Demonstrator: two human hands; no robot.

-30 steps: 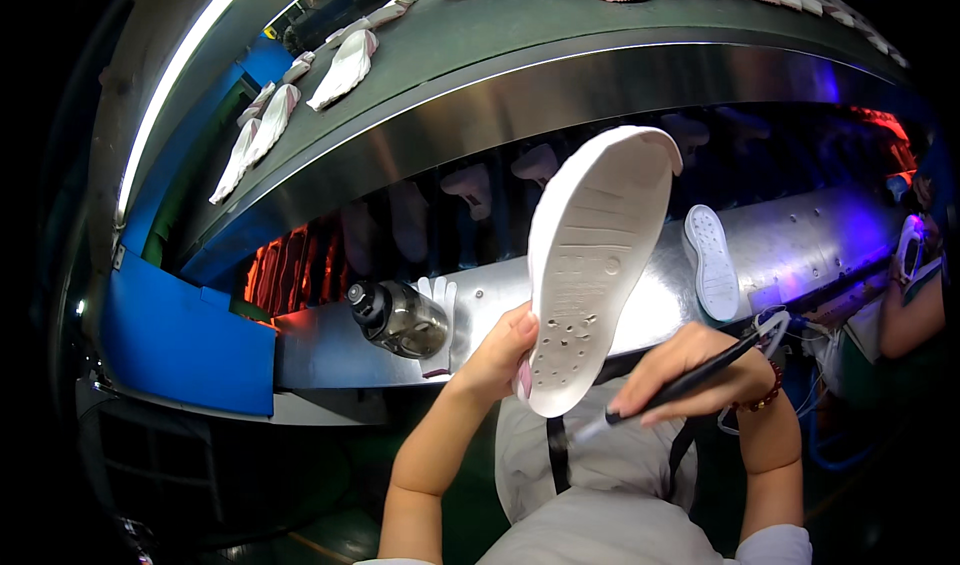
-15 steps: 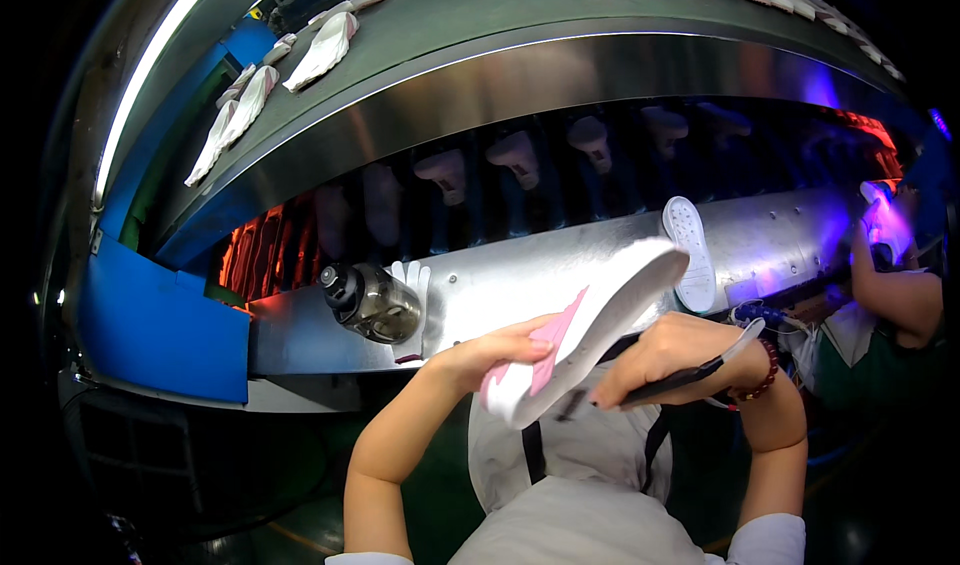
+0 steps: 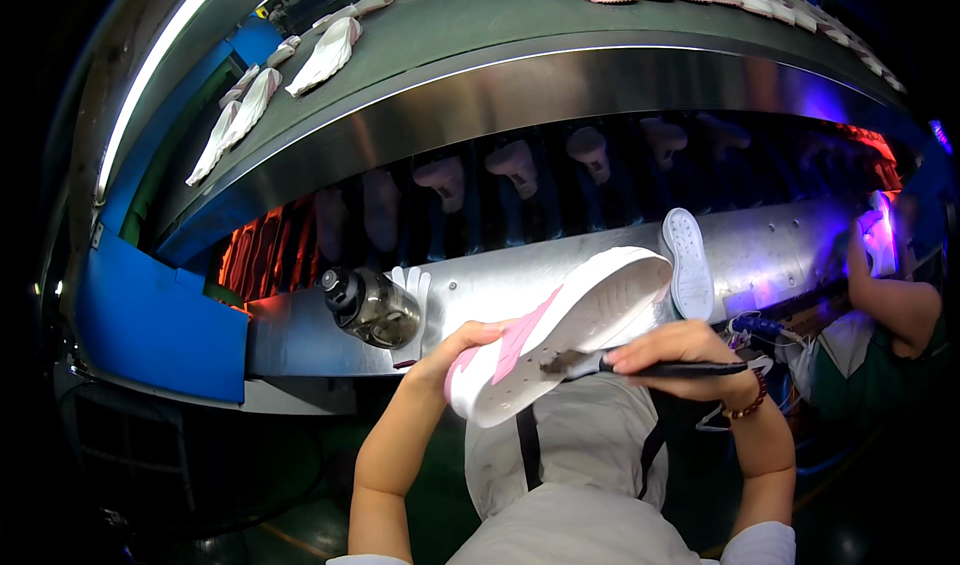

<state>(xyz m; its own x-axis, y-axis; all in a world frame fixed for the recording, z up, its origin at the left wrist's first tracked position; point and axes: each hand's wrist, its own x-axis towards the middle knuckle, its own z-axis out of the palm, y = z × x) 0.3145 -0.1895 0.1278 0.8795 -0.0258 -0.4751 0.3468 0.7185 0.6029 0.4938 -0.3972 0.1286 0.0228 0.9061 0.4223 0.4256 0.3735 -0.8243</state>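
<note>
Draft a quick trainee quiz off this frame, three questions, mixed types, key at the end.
1. Which hand holds the black-handled brush?

2. True or false: the left hand grips the white-and-pink shoe sole on its pink-patched side.

3. What lies right beside the black-capped bottle on the metal ledge?
a) bead bracelet
b) white glove
c) loose white sole

Key:
1. The right hand.
2. True.
3. b
</note>
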